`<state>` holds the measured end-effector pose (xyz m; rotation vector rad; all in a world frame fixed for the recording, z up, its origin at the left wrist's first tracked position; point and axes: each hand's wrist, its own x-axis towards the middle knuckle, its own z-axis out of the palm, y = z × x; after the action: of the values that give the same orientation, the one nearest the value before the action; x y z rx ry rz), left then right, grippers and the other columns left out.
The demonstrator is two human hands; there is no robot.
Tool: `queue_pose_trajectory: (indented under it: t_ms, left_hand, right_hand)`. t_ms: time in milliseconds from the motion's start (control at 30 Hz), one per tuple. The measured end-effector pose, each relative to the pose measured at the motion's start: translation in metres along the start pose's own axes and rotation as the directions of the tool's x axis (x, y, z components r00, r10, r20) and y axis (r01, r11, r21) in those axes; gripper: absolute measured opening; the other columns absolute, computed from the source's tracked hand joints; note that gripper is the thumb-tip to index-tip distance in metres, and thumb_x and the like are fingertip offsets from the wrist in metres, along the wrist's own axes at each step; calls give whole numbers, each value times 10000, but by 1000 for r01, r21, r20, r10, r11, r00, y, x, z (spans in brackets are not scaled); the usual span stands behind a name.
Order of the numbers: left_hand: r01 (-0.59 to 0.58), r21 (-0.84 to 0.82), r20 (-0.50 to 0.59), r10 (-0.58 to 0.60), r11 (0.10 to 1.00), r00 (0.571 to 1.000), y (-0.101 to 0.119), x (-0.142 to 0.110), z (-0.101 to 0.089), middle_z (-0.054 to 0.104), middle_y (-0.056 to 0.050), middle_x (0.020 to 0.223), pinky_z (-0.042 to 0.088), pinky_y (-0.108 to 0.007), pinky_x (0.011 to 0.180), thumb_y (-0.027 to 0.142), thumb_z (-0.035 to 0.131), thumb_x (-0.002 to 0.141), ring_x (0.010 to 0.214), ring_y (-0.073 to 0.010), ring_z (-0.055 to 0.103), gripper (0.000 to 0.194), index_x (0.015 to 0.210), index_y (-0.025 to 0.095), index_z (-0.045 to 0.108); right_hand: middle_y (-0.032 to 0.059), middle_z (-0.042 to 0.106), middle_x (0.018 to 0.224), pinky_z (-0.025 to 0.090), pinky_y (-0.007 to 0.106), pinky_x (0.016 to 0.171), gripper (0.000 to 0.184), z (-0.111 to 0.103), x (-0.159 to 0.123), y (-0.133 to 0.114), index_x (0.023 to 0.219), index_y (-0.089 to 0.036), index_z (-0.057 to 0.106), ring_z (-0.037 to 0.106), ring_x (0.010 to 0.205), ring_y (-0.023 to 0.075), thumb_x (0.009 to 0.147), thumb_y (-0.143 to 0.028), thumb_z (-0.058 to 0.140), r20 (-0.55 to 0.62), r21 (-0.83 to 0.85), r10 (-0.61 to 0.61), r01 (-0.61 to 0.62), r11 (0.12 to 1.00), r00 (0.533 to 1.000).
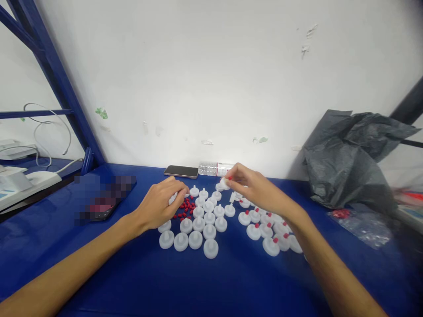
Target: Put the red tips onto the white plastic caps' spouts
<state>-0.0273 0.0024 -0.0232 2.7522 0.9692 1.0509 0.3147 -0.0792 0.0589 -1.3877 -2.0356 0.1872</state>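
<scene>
My right hand point(253, 185) pinches a round white cap point(225, 183) with a red tip, above the far end of the white caps. My left hand point(162, 201) is closed, its fingertips curled down beside a pile of small red plugs point(185, 210). What those fingers hold, if anything, is hidden. Between the hands stand several white caps with bare spouts, such as the front cap point(210, 249). Under and beside my right forearm lie several more white caps with red plugs on their spouts, one red-tipped cap point(271, 247) nearest me.
A phone point(181, 171) and a clear plastic bottle point(211, 169) lie along the wall. At left is a dark, partly blurred device point(109, 200). A grey plastic bag point(350, 158) and a clear bag point(361, 229) sit at right on the blue table point(158, 281).
</scene>
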Motion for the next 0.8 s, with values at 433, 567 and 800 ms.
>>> queue_pose_trajectory:
  t_ms: [433, 567, 800]
  left_hand:
    - [-131, 7, 54, 131, 991, 990, 20, -4, 4, 749, -21, 842, 496, -434, 728, 422, 524, 1312, 836, -296, 668, 361, 994, 319, 658]
    - [-146, 15, 52, 145, 989, 988, 22, -1, 2, 731, -24, 855, 440, -455, 706, 431, 427, 1337, 825, -302, 629, 405, 1030, 321, 668]
    - [41, -218, -54, -54, 975, 997, 34, 1, 6, 497, 21, 720, 393, -432, 700, 454, 378, 1343, 694, -239, 455, 548, 818, 301, 408]
  right_hand:
    - [66, 944, 1102, 703, 448, 923, 158, 76, -11, -40, 1265, -263, 910, 872, 962, 287, 1189, -256, 771, -59, -470, -511, 428, 772, 857]
    - [74, 971, 1143, 692, 433, 923, 126, 76, -11, -35, 1281, -270, 929, 905, 1000, 288, 1213, -338, 849, -144, -465, -537, 422, 778, 831]
    - [9, 1033, 1331, 704, 456, 1144, 277, 69, -1, -12, 1399, -339, 923, 965, 1149, 276, 1194, -177, 833, -111, -446, -502, 408, 797, 858]
